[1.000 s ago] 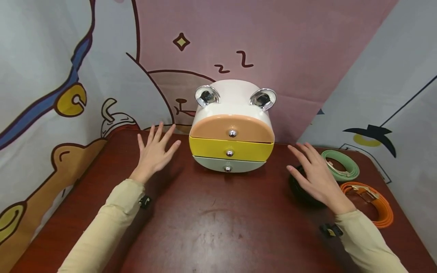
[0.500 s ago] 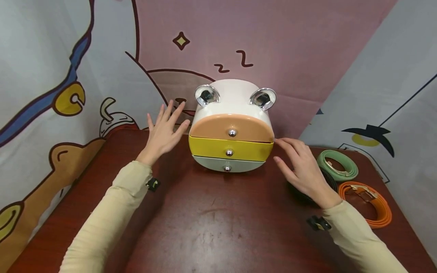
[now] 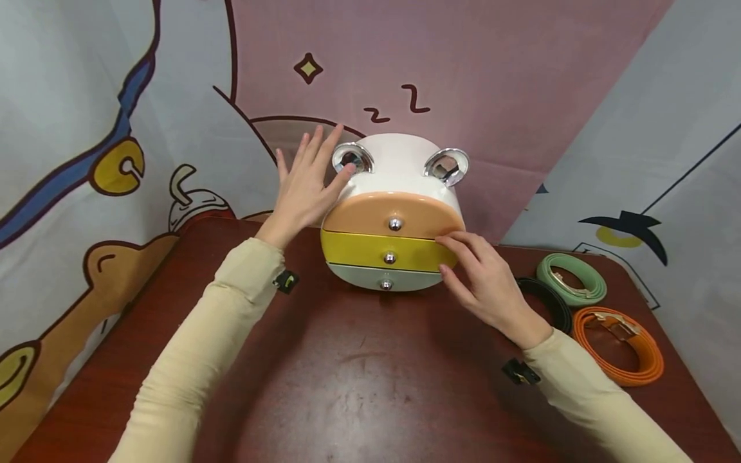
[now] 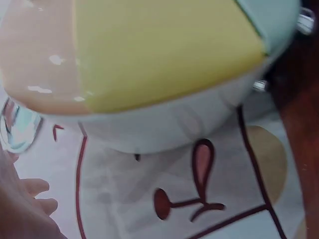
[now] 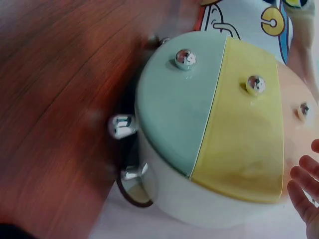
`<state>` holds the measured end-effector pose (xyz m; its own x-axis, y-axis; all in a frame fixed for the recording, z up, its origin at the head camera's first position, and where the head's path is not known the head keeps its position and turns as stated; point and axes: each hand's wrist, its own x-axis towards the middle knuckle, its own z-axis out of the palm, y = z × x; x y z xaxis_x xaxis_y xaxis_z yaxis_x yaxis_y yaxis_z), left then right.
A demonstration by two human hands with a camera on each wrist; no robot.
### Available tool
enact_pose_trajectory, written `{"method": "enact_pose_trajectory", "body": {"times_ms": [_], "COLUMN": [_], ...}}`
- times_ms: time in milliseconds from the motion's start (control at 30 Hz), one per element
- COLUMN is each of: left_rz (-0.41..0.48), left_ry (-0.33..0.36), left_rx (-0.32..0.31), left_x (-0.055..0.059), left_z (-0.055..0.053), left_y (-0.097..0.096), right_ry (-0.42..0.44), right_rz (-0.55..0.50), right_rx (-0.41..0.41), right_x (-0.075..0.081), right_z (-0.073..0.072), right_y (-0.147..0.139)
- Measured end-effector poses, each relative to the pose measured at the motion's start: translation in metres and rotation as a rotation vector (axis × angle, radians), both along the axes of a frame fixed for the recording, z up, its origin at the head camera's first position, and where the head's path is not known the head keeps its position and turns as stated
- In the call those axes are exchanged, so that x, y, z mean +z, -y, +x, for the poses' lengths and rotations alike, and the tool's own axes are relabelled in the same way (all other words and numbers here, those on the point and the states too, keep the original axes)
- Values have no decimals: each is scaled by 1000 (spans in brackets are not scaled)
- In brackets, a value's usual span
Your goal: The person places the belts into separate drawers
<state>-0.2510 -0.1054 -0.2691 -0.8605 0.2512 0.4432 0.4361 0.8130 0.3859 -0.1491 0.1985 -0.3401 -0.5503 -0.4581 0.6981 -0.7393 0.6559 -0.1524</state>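
A white frog-like drawer box [image 3: 399,154] stands at the back of the table, with two silvery bulging eyes. Its orange [image 3: 365,215], yellow [image 3: 359,251] and pale green drawers [image 3: 353,275] are all closed, each with a round silver knob. My left hand [image 3: 307,190] is spread at the box's upper left, thumb over the left eye; contact is unclear. The right hand [image 3: 489,283] has its fingertips in front of the yellow drawer's right end, away from the knob. Both hands hold nothing. In the right wrist view, fingers [image 5: 305,181] appear at the right edge, beside the box.
On the right of the reddish-brown table [image 3: 359,386] lie three rolled belts: green [image 3: 593,283], orange [image 3: 651,354] and black [image 3: 558,305]. The black one is partly behind the right hand. A printed cloth [image 3: 498,64] hangs behind and beside the table.
My left hand has risen and moved right, from beside the box to its upper left. The right hand has moved left from above the black belt to the yellow drawer's right end.
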Motion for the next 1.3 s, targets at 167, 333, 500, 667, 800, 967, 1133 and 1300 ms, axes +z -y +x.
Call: {"method": "enact_pose_trajectory", "body": {"times_ms": [167,333,500,667,800,967,1133,1300], "left_rz": [6,-7,85,241,346,436,503,507], "left_ry": [-10,-26,-8,-16,-46,-64,-40,-23], "left_rx": [-19,-36,-87,-250,-372,-451,-476,-483], "left_x": [13,16,10,4,-2,-11,-15,-14], "left_z": [-2,-5,-9,-14,-16,-18,-20,-21], "left_y": [-18,-30,-29,-24,-22,-20,-18,-17], "right_ry": [15,-19,-49,-55,-57,-71,-96,-149], "right_rz": [6,3,-4,-46,-79,-112,-130,-126], "right_rx": [49,80,84,83,88,52,1,-47], "right_x": [4,10,14,15,15,13,11,8], "right_z": [-6,-14,-20,-25,-29,-32,-35,-41], "right_y": [14,29,41,48,54,63,71,75]}}
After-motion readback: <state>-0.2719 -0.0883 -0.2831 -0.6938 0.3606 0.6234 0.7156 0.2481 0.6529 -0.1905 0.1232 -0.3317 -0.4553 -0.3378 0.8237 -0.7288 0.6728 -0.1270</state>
